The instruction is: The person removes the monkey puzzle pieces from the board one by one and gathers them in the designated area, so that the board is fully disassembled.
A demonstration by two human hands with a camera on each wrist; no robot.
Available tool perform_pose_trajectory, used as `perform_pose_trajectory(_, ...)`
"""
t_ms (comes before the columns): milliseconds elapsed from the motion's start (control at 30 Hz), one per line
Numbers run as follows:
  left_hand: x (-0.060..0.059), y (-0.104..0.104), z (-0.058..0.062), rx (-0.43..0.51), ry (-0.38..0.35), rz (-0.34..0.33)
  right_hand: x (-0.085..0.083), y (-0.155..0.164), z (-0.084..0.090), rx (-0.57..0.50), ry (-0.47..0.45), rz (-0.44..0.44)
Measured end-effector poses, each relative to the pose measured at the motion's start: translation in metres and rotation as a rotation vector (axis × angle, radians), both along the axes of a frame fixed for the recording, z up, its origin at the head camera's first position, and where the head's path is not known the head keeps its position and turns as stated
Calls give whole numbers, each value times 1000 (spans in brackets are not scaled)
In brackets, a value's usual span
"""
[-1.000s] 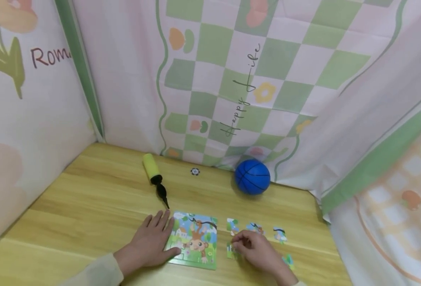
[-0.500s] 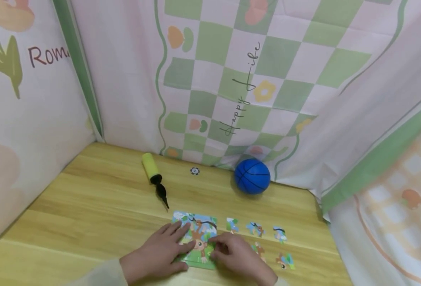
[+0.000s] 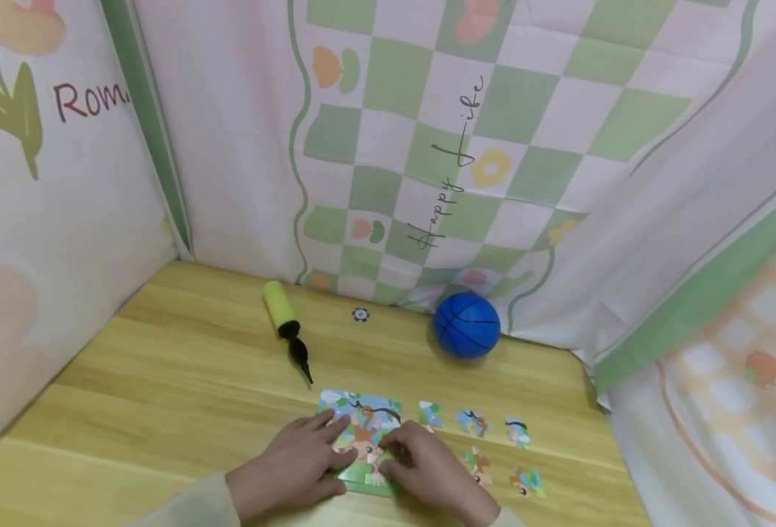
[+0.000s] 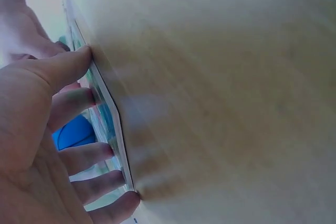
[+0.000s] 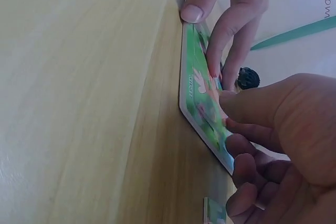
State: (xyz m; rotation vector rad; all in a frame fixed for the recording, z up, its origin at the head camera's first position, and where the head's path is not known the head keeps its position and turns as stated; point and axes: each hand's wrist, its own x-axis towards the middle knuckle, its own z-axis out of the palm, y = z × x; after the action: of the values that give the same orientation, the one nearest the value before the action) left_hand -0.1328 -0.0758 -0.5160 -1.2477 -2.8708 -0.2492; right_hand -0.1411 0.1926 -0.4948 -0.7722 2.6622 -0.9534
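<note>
Wooden yellow tabletop lies bare on the left. Left hand spreads flat over the green-bordered monkey jigsaw board, thumb on its near edge. Right hand presses the board's right side, apparently seating a piece. Five loose cardboard puzzle pieces lie just beyond.

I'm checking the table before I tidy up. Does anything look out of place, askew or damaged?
Nothing looks damaged or spilled. Five loose cardboard puzzle pieces lie scattered right of the colourful monkey jigsaw board, where both hands rest. The yellow-and-black hand pump lies askew, and the blue rubber ball sits against the curtain.
</note>
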Motion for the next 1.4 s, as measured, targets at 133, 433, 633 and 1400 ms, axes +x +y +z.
perform_pose_trajectory(133, 0, 0, 1, -9, -8, 2, 0, -2, 0, -70, -54, -35)
perform_pose_trajectory(433, 1, 1, 2, -26, -13, -9, 7, 20, 13, -245, -177, -76)
perform_pose_trajectory(633, 2, 4, 4, -32, -32, -11, 19, 108, 26, -212, -312, 14)
perform_pose_trajectory(1400, 5, 2, 6, -25, -25, -5, 54, 237, -3, -189, -548, -284)
